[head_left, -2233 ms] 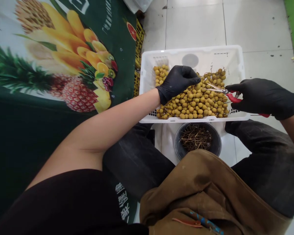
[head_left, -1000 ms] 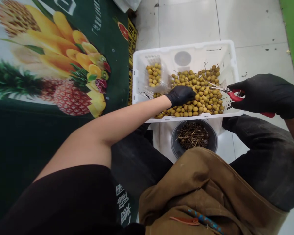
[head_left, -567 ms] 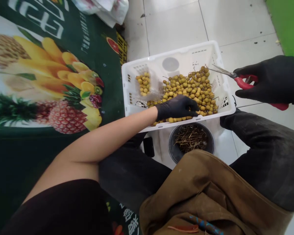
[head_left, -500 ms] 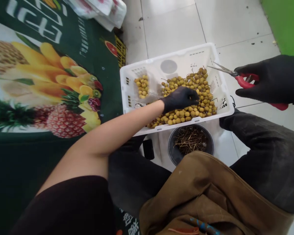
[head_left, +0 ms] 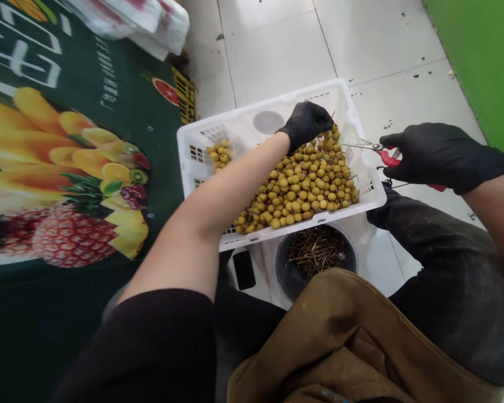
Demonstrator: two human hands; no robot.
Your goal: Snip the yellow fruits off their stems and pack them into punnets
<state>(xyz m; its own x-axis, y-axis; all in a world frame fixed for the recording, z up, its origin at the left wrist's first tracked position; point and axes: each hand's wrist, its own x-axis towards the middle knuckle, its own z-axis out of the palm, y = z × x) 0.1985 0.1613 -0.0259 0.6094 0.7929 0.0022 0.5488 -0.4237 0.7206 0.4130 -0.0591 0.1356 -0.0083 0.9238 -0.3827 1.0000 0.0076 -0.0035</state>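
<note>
My left hand (head_left: 306, 124), in a black glove, is over the far part of a white plastic basket (head_left: 252, 239). Its fingers are pinched around a thin stem at the upper edge of a heap of longans (head_left: 298, 193); whether fruit hangs from that stem is hard to tell. In my right hand (head_left: 432, 154), also black-gloved, are red-handled snips (head_left: 390, 159). Their slim metal blades point left over the basket's right rim, a short way from my left fingertips. More longans (head_left: 219, 154) sit in a clear plastic box at the basket's left end, partly hidden by my left forearm.
Below the basket stands a grey bucket (head_left: 282, 274) holding cut brown stems (head_left: 315, 251). A black phone (head_left: 244, 270) lies left of it. Along the left runs a green fruit-printed cover (head_left: 159, 140), with white plastic bags (head_left: 151, 22) on top. A green surface (head_left: 483, 56) borders the tiled floor.
My left hand has risen from the middle of the longans toward the far side of the basket. The snips in my right hand have come closer to the basket's right rim.
</note>
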